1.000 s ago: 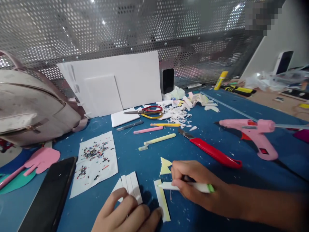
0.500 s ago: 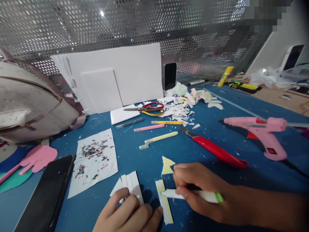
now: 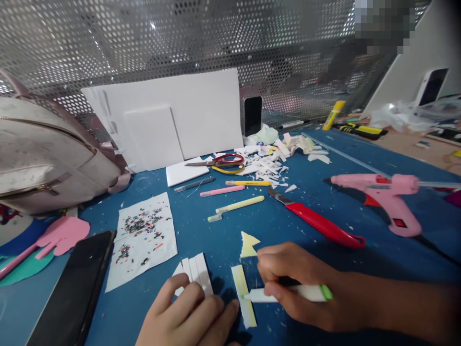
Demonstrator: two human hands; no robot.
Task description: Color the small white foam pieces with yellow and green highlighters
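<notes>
A narrow yellow-tinted paper strip (image 3: 248, 311) lies flat on the table before the person, its long axis running from eleven o'clock to five. Across it comes a white marker (image 3: 262, 295) with a green end, its long axis nearly level, tip pointing to nine o'clock and touching the strip about midway along. The right hand (image 3: 297, 283), at the strip's three o'clock, grips the marker between thumb and fingers. The left hand (image 3: 190, 310), between eight and nine, is curled over folded white paper (image 3: 198, 271), one fingertip close by the strip's edge; whether it grips anything cannot be told. A notched yellow piece (image 3: 248, 246) lies at twelve o'clock. The blue table (image 3: 201, 230) also carries a pink pen (image 3: 222, 191) and scissors (image 3: 230, 164) towards twelve, a red-handled knife (image 3: 320, 221) between one and two, a pink glue gun (image 3: 378, 185) at two, and a sheet sprinkled with small bits (image 3: 147, 262) at ten. A white board (image 3: 209, 115) leans towards half past eleven, before a perforated metal panel (image 3: 144, 43). Compared with half a second ago, the tip has travelled down the strip from nearer its far end; the scissors have stayed put.
</notes>
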